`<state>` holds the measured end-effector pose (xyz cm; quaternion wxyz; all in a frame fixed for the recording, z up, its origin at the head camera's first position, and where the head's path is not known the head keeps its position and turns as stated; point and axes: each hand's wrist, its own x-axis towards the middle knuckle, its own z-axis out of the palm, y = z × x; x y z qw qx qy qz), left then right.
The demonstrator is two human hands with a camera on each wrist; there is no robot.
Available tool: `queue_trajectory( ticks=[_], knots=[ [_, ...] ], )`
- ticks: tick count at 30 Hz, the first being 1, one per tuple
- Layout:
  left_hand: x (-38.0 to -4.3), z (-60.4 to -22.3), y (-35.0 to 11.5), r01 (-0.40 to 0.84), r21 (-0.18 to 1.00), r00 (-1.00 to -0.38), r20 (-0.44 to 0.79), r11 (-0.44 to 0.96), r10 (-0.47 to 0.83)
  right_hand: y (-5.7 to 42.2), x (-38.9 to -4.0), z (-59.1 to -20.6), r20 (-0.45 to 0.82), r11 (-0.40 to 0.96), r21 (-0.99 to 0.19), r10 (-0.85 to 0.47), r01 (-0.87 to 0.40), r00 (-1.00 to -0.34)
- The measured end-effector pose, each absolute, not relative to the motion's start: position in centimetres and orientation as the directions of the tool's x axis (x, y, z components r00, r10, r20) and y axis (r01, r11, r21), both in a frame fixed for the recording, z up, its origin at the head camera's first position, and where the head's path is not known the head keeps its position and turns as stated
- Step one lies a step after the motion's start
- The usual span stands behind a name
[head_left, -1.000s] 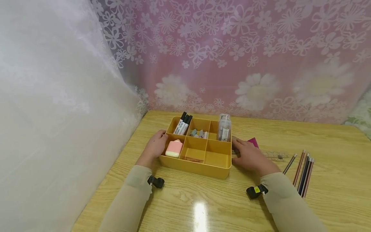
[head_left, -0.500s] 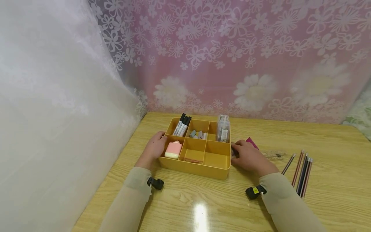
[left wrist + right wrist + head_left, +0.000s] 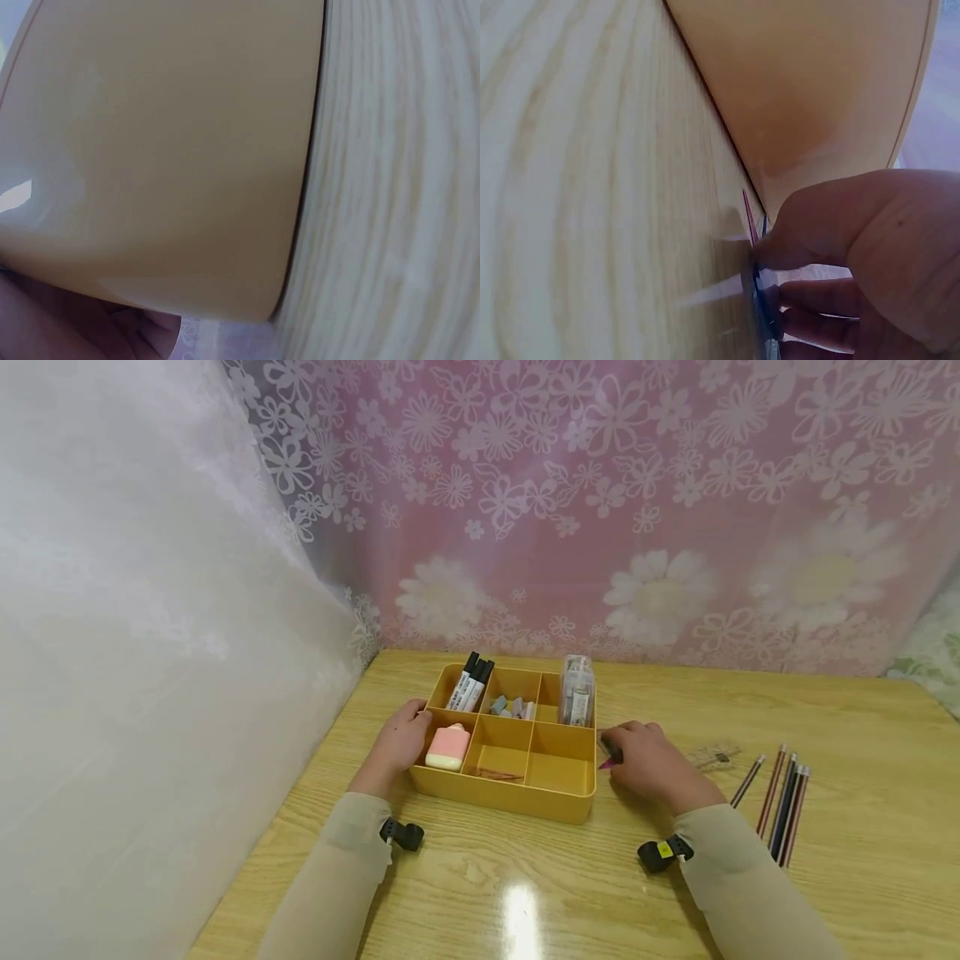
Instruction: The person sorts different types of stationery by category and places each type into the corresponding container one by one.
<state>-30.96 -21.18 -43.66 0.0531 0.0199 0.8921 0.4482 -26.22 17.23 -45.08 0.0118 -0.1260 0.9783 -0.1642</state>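
A yellow divided organizer tray (image 3: 501, 797) stands on the table. My left hand (image 3: 401, 739) grips its left side near the rim; in the left wrist view, curled fingers (image 3: 154, 334) show past the tray wall. Close to the tray's right wall, my right hand (image 3: 648, 764) pinches thin flat pieces on edge, one magenta (image 3: 609, 763), the others clear or dark. They look like rulers, though the hand hides most of them. In the right wrist view, their edges (image 3: 754, 225) meet the table beside the tray wall. A clear ruler (image 3: 716, 756) shows behind the right hand.
The tray holds black-capped markers (image 3: 470, 683), small grey blocks (image 3: 513, 707), clear packaged items (image 3: 577, 693), a pink-and-cream case (image 3: 448, 747) and thin brown pieces (image 3: 498, 775). Several pencils (image 3: 783, 806) lie right of my right hand. A flowered curtain (image 3: 637, 510) hangs behind the table.
The magenta piece, earlier flat behind my right hand, now shows in front of the fingertips, gathered in the grasp. The left hand and the tray keep their places.
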Motion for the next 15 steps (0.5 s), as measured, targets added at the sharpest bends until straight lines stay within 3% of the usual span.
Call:
queue_trajectory(
  ticks=[15],
  knots=[
    [-30.93, -43.51, -21.19, 0.012, 0.789, -0.994, -0.056, 0.615, 0.091, 17.55, -26.31, -44.95, 0.005, 0.923, -0.247, -0.304, -0.296, -0.953]
  ],
)
